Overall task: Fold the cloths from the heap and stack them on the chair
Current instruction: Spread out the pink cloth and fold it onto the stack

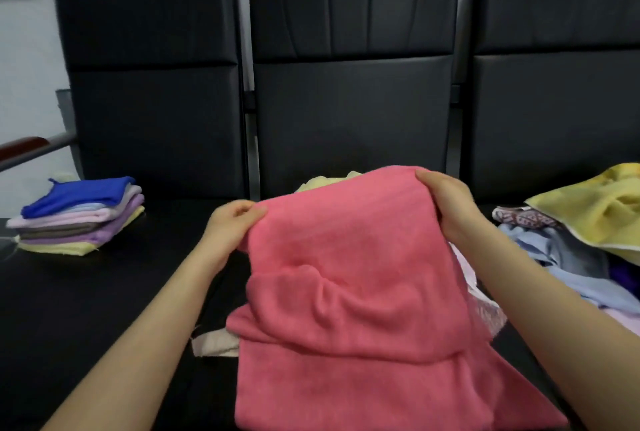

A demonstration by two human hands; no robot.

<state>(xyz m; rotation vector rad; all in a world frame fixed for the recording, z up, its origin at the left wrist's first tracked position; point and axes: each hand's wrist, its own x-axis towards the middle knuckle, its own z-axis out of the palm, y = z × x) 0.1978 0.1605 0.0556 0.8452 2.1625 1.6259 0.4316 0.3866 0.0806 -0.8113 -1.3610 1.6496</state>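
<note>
A large pink cloth (pixel 349 292) hangs over the middle seat, held up by its top edge. My left hand (pixel 231 222) pinches the left top corner, and my right hand (pixel 446 198) grips the right top corner. The cloth's lower part sags in folds onto the seat. A stack of folded cloths (pixel 81 219), blue on top, then pink, purple and pale yellow, sits on the left chair seat (pixel 114 278). The heap of unfolded cloths (pixel 568 243), with yellow, light blue and patterned pieces, lies on the right seat.
Three black padded chair backs (pixel 349 84) stand in a row behind the seats. A beige cloth (pixel 214 344) and a pale yellow cloth (pixel 325 183) peek out around the pink one. A wooden armrest (pixel 24 146) sticks out at the far left.
</note>
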